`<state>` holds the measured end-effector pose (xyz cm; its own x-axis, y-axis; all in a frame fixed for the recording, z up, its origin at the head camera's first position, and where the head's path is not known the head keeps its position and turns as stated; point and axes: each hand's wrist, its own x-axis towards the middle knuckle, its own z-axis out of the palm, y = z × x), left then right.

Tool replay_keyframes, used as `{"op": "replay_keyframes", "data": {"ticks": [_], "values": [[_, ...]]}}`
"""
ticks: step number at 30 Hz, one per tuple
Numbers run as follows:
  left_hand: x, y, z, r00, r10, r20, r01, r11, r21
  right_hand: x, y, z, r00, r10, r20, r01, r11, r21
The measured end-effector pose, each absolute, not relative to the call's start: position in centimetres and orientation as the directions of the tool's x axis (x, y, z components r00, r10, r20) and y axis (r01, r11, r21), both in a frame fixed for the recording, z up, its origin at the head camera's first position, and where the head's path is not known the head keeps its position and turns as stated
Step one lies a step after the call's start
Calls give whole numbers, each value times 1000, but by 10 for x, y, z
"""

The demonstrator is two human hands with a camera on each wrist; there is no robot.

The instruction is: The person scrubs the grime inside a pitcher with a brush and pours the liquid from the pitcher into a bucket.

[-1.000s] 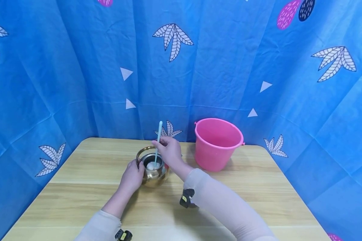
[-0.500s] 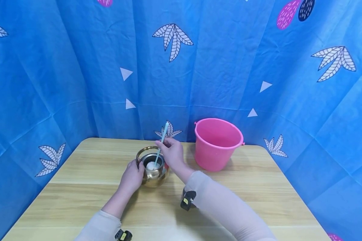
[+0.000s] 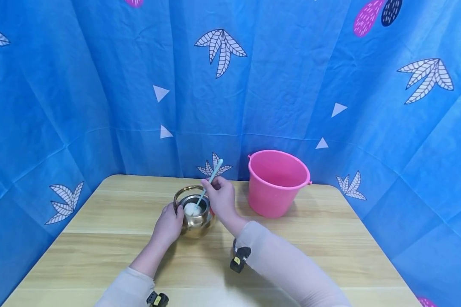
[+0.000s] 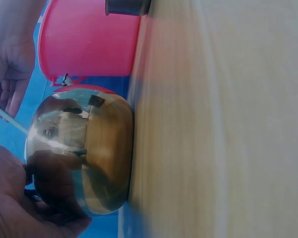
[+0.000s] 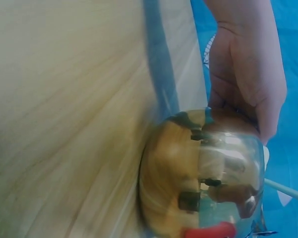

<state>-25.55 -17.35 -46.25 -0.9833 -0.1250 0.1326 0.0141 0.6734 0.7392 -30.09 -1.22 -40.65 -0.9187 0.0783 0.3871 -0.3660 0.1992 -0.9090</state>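
A shiny gold kettle (image 3: 195, 230) with a hoop handle (image 3: 184, 190) stands lidless on the table. My left hand (image 3: 169, 225) holds it at its left side, thumb near the rim; some fingers are hidden behind the metal. My right hand (image 3: 220, 198) pinches the light-blue stick of a brush (image 3: 216, 170) above the mouth. The brush's round white head (image 3: 192, 209) sits inside the opening, and the stick leans to the right. In the left wrist view the kettle (image 4: 84, 153) mirrors the hand and table.
A pink bucket (image 3: 272, 200) stands at the back right, beyond my right hand. The light wooden table (image 3: 100, 238) ends at a blue patterned curtain (image 3: 284, 85) that hangs behind and at both sides.
The brush stick has tilted from nearly upright to leaning right, and its white head has shifted slightly left inside the kettle. My right hand moved slightly right; the left hand stayed put.
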Motion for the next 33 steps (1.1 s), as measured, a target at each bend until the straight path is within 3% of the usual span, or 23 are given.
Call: {"op": "replay_keyframes", "data": {"ticks": [33], "values": [[-257,-173,-465,-981,-124,150,23,692,722,-284,-11,-425,-861,43,507,-500,115,-859]]}}
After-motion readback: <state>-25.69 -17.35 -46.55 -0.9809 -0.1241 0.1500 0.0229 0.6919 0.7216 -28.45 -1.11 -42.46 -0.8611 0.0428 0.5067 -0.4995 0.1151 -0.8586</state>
